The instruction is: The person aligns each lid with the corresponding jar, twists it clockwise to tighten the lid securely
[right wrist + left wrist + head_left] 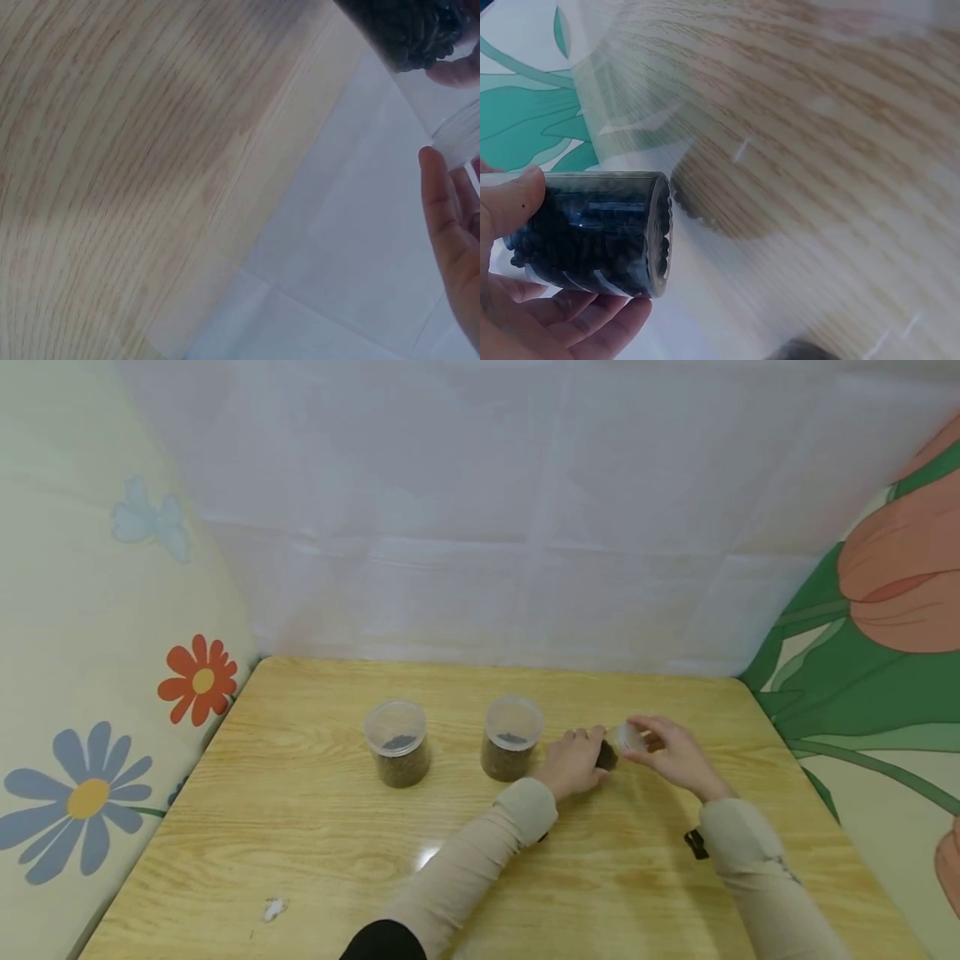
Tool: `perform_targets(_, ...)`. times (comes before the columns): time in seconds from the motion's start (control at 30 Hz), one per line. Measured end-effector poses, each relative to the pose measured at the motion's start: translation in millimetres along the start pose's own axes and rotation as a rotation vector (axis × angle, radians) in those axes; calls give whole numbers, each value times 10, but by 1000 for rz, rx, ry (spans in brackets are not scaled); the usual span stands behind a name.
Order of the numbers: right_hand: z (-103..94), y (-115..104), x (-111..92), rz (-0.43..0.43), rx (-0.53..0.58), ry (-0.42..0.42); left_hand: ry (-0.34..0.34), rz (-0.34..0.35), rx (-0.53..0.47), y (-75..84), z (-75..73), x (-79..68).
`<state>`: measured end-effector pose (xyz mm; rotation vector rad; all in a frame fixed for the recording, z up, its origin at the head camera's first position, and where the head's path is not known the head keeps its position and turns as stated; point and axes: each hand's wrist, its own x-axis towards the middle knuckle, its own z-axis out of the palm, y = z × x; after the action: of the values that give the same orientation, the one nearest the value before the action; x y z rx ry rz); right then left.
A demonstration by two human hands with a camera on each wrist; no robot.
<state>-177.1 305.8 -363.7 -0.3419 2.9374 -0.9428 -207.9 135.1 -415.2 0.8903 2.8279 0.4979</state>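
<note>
My left hand (570, 764) grips a small clear jar (592, 232), its thumb on one side and fingers on the other. Dark, bean-like pieces fill much of the jar in the left wrist view. Just to the right, my right hand (675, 756) pinches a clear round lid (632, 739) between thumb and fingers. A gap separates lid and jar in the right wrist view, where the lid (461, 139) is partly cut off by the frame edge. In the head view, my left hand hides most of the jar.
Two larger clear jars, a left one (402, 768) and a middle one (510, 764), stand upright on the wooden table (337, 835), partly filled with brownish contents. A small white patch (273, 908) marks the front left. White cloth (480, 527) hangs behind; flower-printed panels flank both sides.
</note>
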Motion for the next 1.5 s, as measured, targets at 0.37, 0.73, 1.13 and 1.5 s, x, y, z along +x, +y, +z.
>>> perform_targets(0.37,18,18,-20,10,-1,17,-5,-3,-2,8,-12,2)
perform_targets(0.73,12,43,-24,-31,25,22,-9,16,-8,6,-34,5)
perform_targets(1.13,-154,69,-181,-74,15,65,-4,36,-33,-12,-45,-1)
perform_targets(1.5,-252,-147,-375,-81,-210,151,22,17,-148,-24,-16,-10)
